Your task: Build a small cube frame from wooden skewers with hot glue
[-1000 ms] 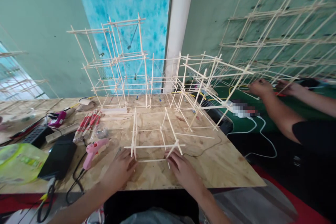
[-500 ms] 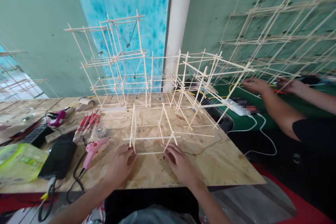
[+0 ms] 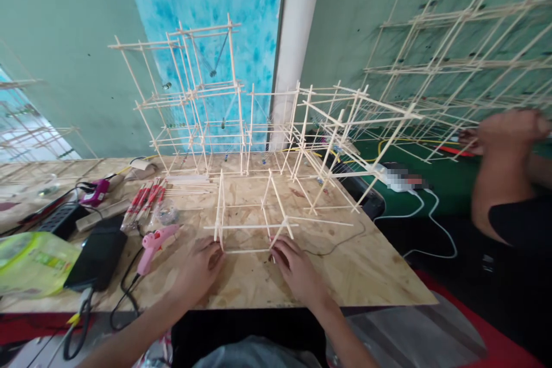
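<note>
Wooden stick frame [image 3: 250,224] stands on the chipboard table [image 3: 366,276] at twelve o'clock from the left hand [image 3: 198,276] and right hand [image 3: 295,273]; both grips lie spread against its lower sticks, pinching nothing, seemingly steadying it.

OSB tabletop [image 3: 362,276] bearing a stick frame [image 3: 250,226]

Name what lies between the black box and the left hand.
A pink hot glue gun lies between the black box and left hand, in the head view.
</note>
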The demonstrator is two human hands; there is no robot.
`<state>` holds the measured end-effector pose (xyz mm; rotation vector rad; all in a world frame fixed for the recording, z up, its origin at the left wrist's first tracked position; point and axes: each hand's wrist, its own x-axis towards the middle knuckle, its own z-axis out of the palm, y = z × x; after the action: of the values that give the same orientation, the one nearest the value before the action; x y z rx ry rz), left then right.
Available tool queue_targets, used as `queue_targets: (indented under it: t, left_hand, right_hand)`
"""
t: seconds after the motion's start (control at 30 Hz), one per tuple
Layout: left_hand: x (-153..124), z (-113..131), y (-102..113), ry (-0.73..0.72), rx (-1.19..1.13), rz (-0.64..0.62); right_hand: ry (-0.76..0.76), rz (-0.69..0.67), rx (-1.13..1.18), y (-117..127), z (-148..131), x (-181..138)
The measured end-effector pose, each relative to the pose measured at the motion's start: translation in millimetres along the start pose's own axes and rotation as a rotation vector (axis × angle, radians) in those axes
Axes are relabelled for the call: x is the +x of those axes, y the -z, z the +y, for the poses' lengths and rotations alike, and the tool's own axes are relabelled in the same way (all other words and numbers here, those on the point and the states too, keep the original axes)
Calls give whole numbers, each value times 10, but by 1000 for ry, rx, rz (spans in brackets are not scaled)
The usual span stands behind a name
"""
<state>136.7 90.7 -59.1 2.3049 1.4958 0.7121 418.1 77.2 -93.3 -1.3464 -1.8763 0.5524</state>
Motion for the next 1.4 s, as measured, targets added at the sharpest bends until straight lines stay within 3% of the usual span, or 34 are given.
queue_targets:
  t: [0.43, 0.63, 0.83, 0.93, 1.03, 1.13, 1.23, 1.33, 1.4]
  left_hand:
    - [-9, -34, -14, 29, -61, 40]
    - [81, 64, -8, 134, -152, -2]
    - [98, 119, -102, 22, -130, 28]
    - [-80, 186, -28, 15, -117, -39]
    - [-325, 336, 141, -21, -180, -189]
    - [-485, 464, 316, -25, -191, -279]
    - [-493, 431, 425, 48, -134, -218]
    - [-391, 238, 468, 153, -30, -101]
    - [-295, 86, 467, 189, 57, -22]
  right_hand:
    - [54, 60, -32, 37, -64, -34]
    - [226, 212, 8, 153, -440, -100]
    - [312, 316, -53, 279, -811, -74]
    - [310, 276, -81, 473, -940, 55]
    - [334, 167, -111, 682, -1019, 269]
    - [368, 10, -100, 811, -1011, 493]
    - [361, -45, -76, 828, -896, 615]
    - [336, 12, 4, 721, -661, 580]
    - [311, 122, 89, 586, -452, 482]
